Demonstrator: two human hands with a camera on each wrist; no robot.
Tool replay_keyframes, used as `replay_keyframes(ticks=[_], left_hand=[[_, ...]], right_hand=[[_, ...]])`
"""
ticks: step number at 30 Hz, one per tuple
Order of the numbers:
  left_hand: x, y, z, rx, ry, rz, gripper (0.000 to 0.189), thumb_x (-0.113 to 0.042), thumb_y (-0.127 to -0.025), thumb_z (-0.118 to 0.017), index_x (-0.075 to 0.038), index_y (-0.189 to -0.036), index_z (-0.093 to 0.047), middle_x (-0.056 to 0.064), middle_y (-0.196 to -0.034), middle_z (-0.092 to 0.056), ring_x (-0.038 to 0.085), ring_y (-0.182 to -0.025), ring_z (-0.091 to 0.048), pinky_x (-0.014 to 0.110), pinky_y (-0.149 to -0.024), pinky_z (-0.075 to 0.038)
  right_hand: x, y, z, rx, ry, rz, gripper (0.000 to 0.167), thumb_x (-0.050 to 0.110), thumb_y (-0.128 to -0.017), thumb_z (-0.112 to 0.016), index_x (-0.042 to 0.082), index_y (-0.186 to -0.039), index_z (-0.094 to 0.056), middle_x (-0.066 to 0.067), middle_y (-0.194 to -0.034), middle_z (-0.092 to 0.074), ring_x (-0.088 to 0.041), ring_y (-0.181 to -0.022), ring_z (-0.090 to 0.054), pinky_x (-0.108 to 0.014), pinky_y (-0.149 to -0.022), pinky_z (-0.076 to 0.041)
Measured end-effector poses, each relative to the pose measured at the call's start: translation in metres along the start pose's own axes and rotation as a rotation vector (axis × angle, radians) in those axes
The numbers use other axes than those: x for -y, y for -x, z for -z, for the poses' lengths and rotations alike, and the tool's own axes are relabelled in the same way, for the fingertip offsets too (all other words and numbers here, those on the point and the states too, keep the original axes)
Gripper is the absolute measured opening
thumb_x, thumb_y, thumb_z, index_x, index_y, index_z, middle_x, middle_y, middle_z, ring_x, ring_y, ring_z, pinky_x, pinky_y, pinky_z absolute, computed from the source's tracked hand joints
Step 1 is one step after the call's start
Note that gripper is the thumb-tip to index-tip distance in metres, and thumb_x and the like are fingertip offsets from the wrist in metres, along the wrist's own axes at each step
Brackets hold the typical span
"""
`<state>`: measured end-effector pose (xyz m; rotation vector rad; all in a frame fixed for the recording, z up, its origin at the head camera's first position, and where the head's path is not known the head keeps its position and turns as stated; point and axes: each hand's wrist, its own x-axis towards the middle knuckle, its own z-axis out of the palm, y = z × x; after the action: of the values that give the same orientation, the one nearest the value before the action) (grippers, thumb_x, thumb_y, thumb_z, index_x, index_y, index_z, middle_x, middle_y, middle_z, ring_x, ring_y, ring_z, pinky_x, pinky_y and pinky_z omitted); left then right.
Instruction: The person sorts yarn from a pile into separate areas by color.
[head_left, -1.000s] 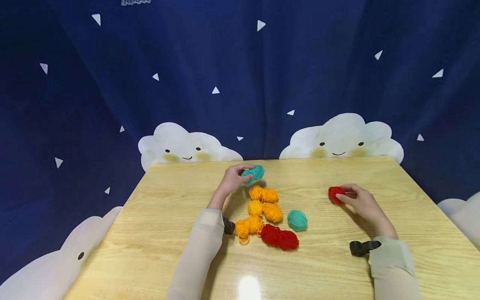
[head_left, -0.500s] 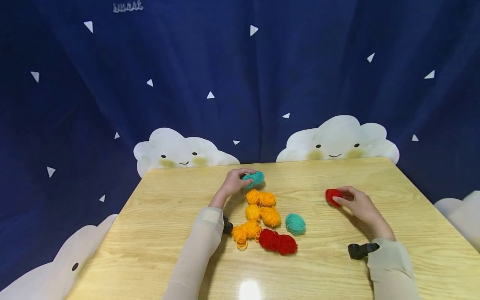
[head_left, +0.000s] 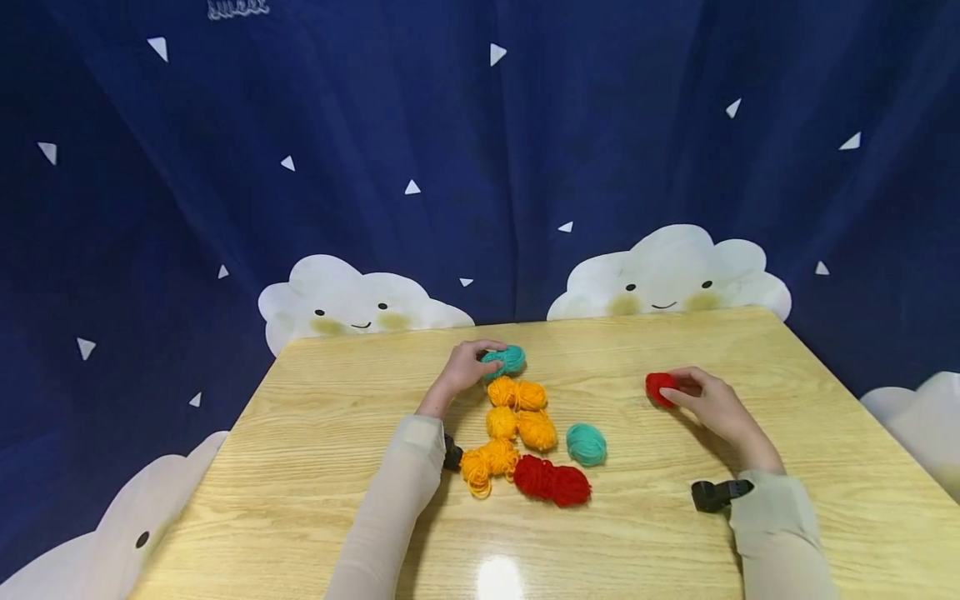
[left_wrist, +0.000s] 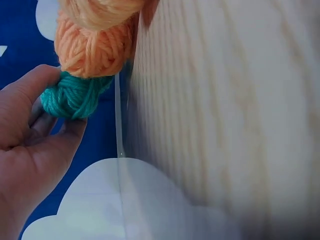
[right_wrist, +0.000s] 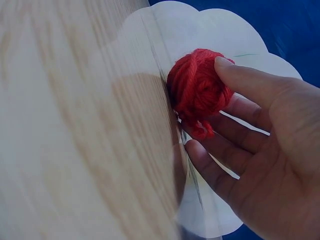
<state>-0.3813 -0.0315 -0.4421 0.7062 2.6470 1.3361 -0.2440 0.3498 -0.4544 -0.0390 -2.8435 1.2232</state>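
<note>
My left hand (head_left: 467,367) grips a teal ball of yarn (head_left: 510,359) at the far end of a row of orange yarn balls (head_left: 537,430). In the left wrist view, thumb and fingers curl round the teal yarn (left_wrist: 71,96), which looks close against an orange ball (left_wrist: 92,47). Over on the right, my right hand (head_left: 718,408) pinches a small red ball of yarn (head_left: 661,389). The right wrist view has the thumb on this red ball (right_wrist: 199,85), with a loose loop of yarn below it.
Nearer me, a red yarn bundle (head_left: 552,481) adjoins the lowest orange balls (head_left: 489,464). A second teal ball (head_left: 587,444) lies between it and my right hand. The wooden table (head_left: 315,500) ends at a dark blue curtain (head_left: 450,125) with white clouds.
My left hand has lowered the teal yarn slightly toward the top of the orange row. The right hand stays in about the same place with the red ball. The head view shifts slightly.
</note>
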Motion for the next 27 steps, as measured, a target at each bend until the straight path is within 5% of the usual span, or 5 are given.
replay_keyframes(ticks=[27], left_hand=[[0.0039,-0.0012,0.0039,0.034,-0.136,0.007,0.033,-0.009,-0.092,-0.066,-0.009,-0.125,-0.068,0.013,-0.131,-0.065,0.031,-0.121,-0.061,0.042,-0.100,-0.052]], right_hand=[[0.0014,0.0022,0.0012,-0.003,0.000,0.013,0.060,0.039,-0.098,-0.057,-0.007,-0.136,-0.047,-0.033,-0.131,-0.055,-0.046,-0.119,-0.055,-0.057,-0.098,-0.047]])
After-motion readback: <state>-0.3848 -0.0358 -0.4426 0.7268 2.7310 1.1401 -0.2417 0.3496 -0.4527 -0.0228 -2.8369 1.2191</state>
